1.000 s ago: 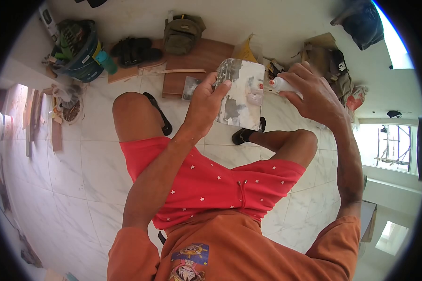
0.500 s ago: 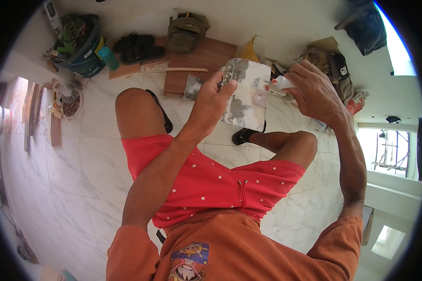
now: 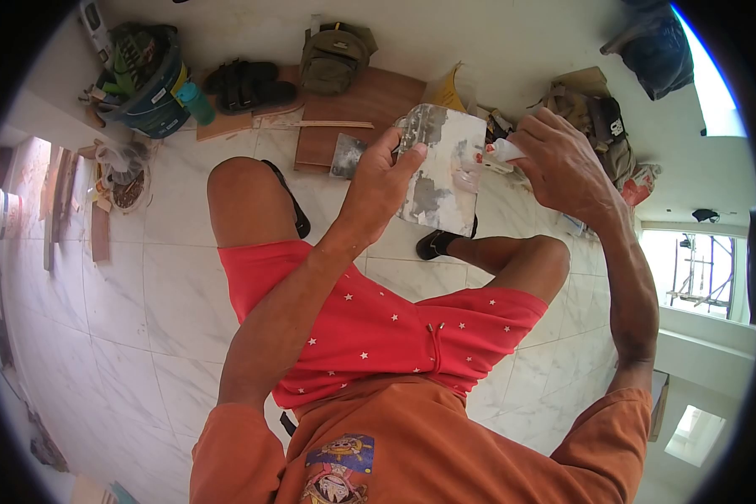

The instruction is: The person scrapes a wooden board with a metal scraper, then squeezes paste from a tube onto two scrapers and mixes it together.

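Over a marbled tile floor (image 3: 185, 336), a smeared plate (image 3: 428, 172) is being clamped at its edge by the left hand (image 3: 376, 185), thumb on top, other fingers partly hidden, seemingly so the coated face is being left exposed. Opposite, 1 white tube (image 3: 507, 150) is being pinched by the right hand (image 3: 563, 164), apparently so its red tip (image 3: 490, 148) is being steadied near 1 red dab (image 3: 479, 158).

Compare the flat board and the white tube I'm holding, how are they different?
The board is broad and flat; the tube is small and narrow. The board is blotched grey and white, while the tube is white with red at its tip. The left hand grips the board at its side; the right hand partly hides the tube. Both are held up off the floor.
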The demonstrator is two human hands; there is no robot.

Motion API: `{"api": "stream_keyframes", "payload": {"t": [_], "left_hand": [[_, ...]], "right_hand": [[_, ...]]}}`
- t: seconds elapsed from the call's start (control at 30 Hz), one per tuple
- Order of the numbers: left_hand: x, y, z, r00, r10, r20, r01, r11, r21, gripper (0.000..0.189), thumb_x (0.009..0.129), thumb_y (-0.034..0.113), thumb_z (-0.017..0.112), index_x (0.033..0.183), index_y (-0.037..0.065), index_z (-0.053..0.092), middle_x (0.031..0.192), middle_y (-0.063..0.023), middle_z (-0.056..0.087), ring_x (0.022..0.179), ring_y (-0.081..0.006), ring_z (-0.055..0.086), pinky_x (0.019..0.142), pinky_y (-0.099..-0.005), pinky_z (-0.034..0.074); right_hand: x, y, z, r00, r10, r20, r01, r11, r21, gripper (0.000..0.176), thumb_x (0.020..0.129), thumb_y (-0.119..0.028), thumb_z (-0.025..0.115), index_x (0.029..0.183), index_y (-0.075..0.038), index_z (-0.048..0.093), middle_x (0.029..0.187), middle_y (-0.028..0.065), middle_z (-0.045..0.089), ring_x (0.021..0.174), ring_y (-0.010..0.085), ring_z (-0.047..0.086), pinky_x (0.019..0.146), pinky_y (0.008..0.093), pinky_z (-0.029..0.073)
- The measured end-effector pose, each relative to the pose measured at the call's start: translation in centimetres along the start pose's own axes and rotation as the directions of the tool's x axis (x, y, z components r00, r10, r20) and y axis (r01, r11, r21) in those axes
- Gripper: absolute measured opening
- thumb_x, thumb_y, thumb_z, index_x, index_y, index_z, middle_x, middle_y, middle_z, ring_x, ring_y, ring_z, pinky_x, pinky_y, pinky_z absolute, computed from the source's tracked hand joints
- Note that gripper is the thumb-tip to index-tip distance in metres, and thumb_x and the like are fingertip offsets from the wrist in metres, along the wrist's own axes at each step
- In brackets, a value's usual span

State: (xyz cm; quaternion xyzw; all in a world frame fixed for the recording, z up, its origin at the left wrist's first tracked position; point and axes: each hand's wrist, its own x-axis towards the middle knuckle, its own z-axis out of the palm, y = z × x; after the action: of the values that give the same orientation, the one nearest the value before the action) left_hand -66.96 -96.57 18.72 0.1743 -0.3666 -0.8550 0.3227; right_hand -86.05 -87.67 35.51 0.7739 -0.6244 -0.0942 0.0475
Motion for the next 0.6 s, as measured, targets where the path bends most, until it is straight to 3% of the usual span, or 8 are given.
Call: {"api": "stream_keyframes", "payload": {"t": [0.37,0.47,0.6], "left_hand": [[0.2,-0.4,0.3,0.997,0.077,-0.025,-0.075,0.994,0.082,0.023,0.101,0.015,0.058,0.119,0.001,0.061,0.087,0.0032,0.060,0.071,-0.0005,0.047,0.060,-0.0199,0.041],[0.0,-0.1,-0.3,1.000,0.009,0.011,-0.010,0.984,0.178,0.026,0.104,0.015,0.055,0.124,0.000,0.058,0.107,-0.0037,0.066,0.093,-0.0048,0.060,0.083,-0.0230,0.052],[0.1,-0.1,-0.2,1.000,0.007,0.005,-0.008,0.986,0.165,0.028,0.104,0.015,0.055,0.126,-0.001,0.057,0.108,-0.0045,0.066,0.093,-0.0051,0.060,0.083,-0.0230,0.051]], "right_hand": [[0.6,-0.4,-0.1,0.998,-0.012,0.056,0.017,0.996,-0.085,0.018,0.083,-0.016,0.074,0.089,0.000,0.070,0.094,0.0071,0.060,0.094,0.0248,0.055,0.087,0.0384,0.048],[0.8,-0.5,-0.1,0.998,-0.014,0.065,0.021,0.994,-0.106,0.017,0.082,-0.015,0.073,0.089,0.000,0.071,0.094,0.0070,0.061,0.095,0.0243,0.056,0.087,0.0380,0.048],[1.1,-0.6,-0.2,0.996,-0.003,0.094,0.015,0.991,-0.136,0.015,0.080,-0.010,0.071,0.090,0.000,0.072,0.095,0.0070,0.062,0.096,0.0238,0.056,0.088,0.0371,0.049]]}}
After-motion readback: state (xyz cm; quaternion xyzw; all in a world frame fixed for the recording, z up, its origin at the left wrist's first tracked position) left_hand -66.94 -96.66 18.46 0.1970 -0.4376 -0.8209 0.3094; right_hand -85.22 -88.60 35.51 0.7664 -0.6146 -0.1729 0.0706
